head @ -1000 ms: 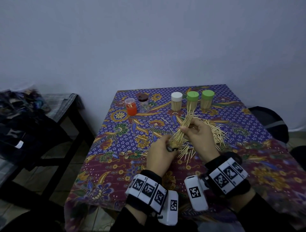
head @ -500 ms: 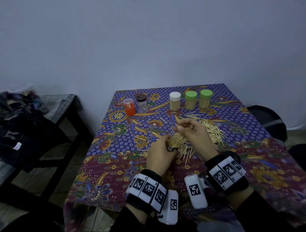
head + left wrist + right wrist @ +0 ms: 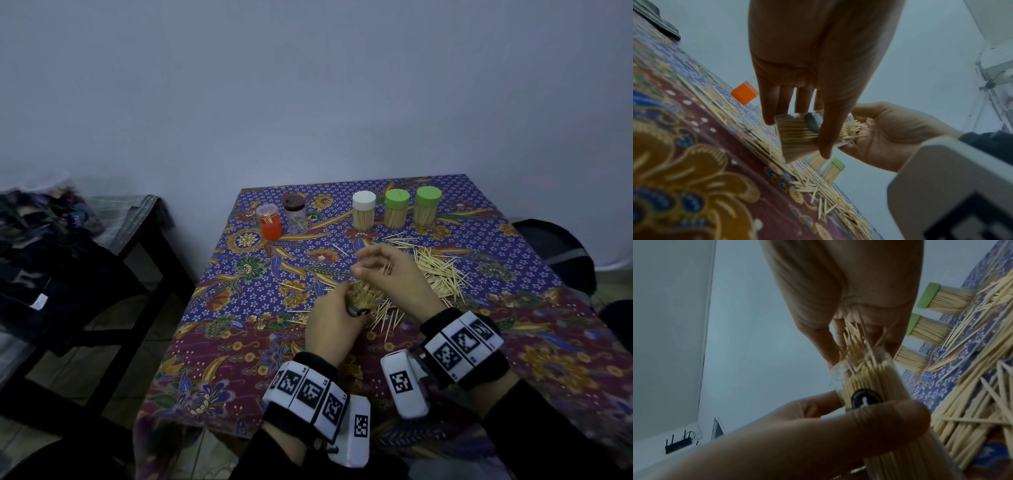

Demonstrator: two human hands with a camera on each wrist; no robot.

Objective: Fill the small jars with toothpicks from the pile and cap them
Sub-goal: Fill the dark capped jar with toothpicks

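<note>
My left hand [image 3: 337, 315] grips a small clear jar [image 3: 364, 294] packed with toothpicks and holds it tilted just above the tablecloth. In the left wrist view its fingers [image 3: 824, 142] wrap the jar [image 3: 797, 138]. My right hand [image 3: 394, 274] cups the jar's mouth, fingers curled round the toothpick ends that stick out [image 3: 853, 339]. The loose toothpick pile [image 3: 438, 274] lies right of my hands. At the back stand a white-capped jar [image 3: 364, 214] and two green-capped jars [image 3: 396, 212], all full. An orange jar [image 3: 270, 221] and a brown-lidded jar [image 3: 294, 216] stand at the back left.
The patterned tablecloth [image 3: 239, 342] covers the table, with stray toothpicks near my hands. A dark side table [image 3: 137, 233] with piled clothes stands to the left. A dark chair [image 3: 555, 253] sits past the right edge.
A long bundle of toothpicks stuck up out of the jar in my right hand's grip. It has gone down into the jar, and my right hand has come down onto the mouth.
</note>
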